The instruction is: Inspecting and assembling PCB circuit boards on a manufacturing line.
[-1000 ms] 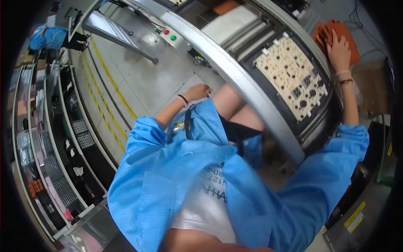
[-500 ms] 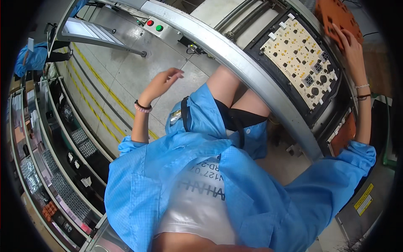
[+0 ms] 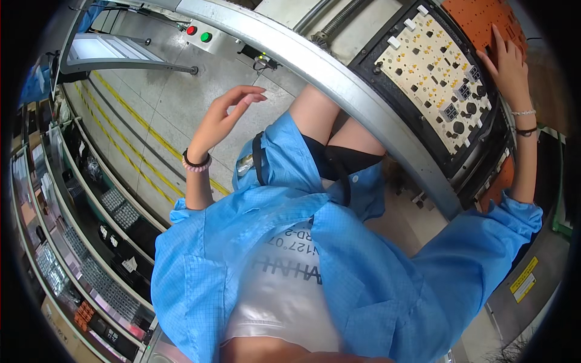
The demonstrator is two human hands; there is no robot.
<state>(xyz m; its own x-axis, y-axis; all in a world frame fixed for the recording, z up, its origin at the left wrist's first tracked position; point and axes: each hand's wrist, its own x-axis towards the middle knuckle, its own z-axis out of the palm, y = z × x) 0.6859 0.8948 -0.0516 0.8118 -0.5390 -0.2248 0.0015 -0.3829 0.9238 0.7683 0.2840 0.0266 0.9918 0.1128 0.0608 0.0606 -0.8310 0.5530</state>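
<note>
Fingers of your right hand lie flat on the orange board, upper right; your left hand hangs open, empty, centre-left.

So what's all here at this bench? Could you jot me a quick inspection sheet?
Surface: curved grey metal rail edging the workstation.
Job's things: cream board studded with small dark parts in a black frame; orange panel beside it.
Clutter: nothing seen.
Hands: left hand raised in the air, open, holding nothing; right hand flat on the orange panel.
Cables: thin dark lead by the button box, with its red and green buttons.
Surroundings: shelves of small trays at left; yellow floor lines.
</note>
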